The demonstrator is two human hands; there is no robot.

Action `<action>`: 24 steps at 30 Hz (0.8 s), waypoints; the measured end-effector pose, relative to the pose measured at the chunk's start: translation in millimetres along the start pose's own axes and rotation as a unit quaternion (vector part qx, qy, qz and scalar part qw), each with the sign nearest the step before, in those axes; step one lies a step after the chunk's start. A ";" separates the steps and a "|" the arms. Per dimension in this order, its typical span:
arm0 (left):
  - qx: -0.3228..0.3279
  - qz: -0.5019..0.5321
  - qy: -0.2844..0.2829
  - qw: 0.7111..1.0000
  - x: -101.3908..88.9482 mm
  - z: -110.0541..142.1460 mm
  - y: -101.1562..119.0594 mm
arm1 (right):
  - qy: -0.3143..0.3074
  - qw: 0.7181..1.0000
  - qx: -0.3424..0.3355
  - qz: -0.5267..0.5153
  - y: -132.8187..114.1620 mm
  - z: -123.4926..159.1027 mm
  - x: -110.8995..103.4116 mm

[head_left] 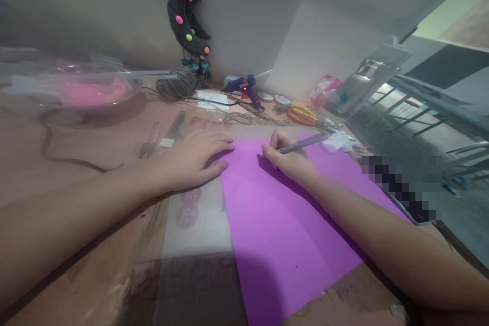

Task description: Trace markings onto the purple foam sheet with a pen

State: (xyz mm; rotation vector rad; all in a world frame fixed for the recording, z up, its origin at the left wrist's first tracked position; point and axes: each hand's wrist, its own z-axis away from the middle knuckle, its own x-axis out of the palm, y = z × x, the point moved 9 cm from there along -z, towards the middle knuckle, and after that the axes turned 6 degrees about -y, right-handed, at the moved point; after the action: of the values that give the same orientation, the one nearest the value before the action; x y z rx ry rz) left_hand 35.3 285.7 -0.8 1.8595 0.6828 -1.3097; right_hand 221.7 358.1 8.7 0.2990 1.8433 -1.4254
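Observation:
A large purple sheet [290, 229] lies flat across the middle and right of the table. My right hand [288, 155] is closed around a dark pen [300, 143], its tip low over the upper part of the sheet, though I cannot tell whether it touches. At the sheet's upper left edge rests my left hand [204, 158], spread flat with fingertips on the purple surface and nothing in it. Beneath that hand and the sheet is a pale printed wrapper or sheet [198, 237]. No drawn line is visible on the purple sheet.
Behind the sheet lie a blue glue gun [246, 89], grey yarn [176, 81] and orange-handled scissors [303, 115]. A clear bowl with pink contents [93, 90] stands at left. A dark crescent ornament [183, 15] hangs on the wall. A cutter [173, 130] lies beyond my left hand.

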 end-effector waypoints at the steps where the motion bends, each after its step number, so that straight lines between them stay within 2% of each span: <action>1: 0.000 0.001 -0.002 1.000 0.0 0.0 0.2 | 0.001 1.000 0.000 0.000 -0.1 0.1 0.0; 14: -0.002 0.008 -0.009 1.000 -1.8 -0.6 1.6 | -0.007 1.000 0.006 -0.001 -3.7 2.0 -1.0; 21: 0.008 0.005 0.007 1.000 -0.4 -0.3 2.8 | -0.008 1.000 0.006 -0.020 -6.3 3.8 -1.0; 24: -0.032 -0.004 0.034 0.999 -7.8 -1.6 0.4 | 0.001 0.998 -0.004 -0.063 -5.4 2.5 -4.0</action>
State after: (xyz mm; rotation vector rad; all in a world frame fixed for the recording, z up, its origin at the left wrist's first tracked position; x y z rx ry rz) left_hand 33.9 286.8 6.9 1.8577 0.7596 -1.2213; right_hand 222.2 355.0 15.1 0.1835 1.8987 -1.5012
